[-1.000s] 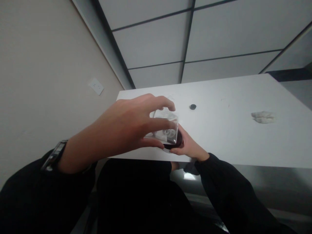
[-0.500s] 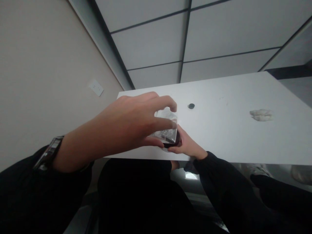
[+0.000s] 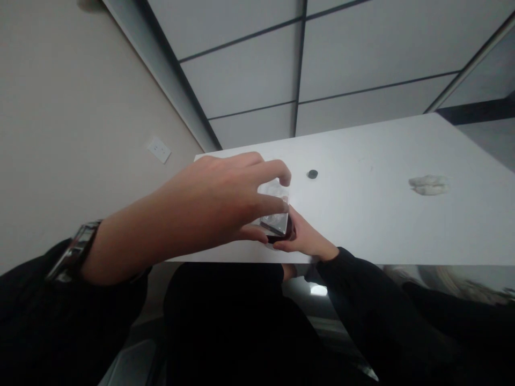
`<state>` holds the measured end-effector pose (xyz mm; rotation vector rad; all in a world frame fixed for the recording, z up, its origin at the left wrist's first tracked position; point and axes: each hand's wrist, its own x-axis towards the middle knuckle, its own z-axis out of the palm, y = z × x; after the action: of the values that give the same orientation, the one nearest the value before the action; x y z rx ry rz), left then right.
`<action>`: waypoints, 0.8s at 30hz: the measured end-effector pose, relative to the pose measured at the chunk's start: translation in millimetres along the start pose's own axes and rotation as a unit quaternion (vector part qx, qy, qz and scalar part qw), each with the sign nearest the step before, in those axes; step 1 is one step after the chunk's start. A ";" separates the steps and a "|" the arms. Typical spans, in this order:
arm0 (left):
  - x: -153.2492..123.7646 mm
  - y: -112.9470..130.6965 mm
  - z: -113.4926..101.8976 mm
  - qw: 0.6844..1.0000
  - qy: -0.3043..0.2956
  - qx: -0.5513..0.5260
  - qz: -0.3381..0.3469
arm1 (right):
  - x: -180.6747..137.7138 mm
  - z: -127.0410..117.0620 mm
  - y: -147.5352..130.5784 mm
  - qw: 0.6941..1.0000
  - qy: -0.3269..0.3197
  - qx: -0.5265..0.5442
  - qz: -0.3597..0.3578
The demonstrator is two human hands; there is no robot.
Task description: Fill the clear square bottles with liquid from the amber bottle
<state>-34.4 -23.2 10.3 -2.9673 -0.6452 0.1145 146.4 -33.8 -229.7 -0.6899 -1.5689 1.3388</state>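
My left hand [image 3: 237, 195], a metal-banded watch [image 3: 76, 249] at its wrist, reaches in from the left. Its curled fingers hold a clear, shiny, square-edged plastic piece [image 3: 277, 221]; whether this is a bag or a lid I cannot tell. Directly under the plastic is a dark, rounded object [image 3: 288, 228], perhaps a container, mostly hidden by my hands. From the right, my right hand [image 3: 303, 236] wraps its fingers and thumb around that dark object. Both hands are close together near the front edge of the white table [image 3: 362, 214].
A small dark round disc [image 3: 313, 174] lies on the table beyond my hands. Farther right is a crumpled whitish, translucent item [image 3: 428, 185]. A wall with a socket [image 3: 159, 150] stands at the left, and panelled doors [image 3: 241, 75] rise behind the table.
The view has shifted slightly. Both hands keep their hold, and the clear plastic piece seems to sit a little more tilted between my left fingers.
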 end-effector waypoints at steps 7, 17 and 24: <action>5.4 1.0 -2.5 1.000 -0.007 -0.010 0.001 | 0.2 -0.8 1.6 1.000 0.004 -0.001 0.002; 9.9 1.6 -3.9 1.000 -0.017 -0.014 0.009 | -0.4 -0.1 3.1 1.000 0.001 0.003 0.010; 13.1 2.5 -5.5 0.999 -0.036 -0.026 0.002 | 0.5 0.0 -1.9 1.000 0.003 0.000 0.008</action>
<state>-21.0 -20.5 14.8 -3.0263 -0.6597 0.2099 146.5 -33.8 -227.8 -0.7075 -1.5624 1.3475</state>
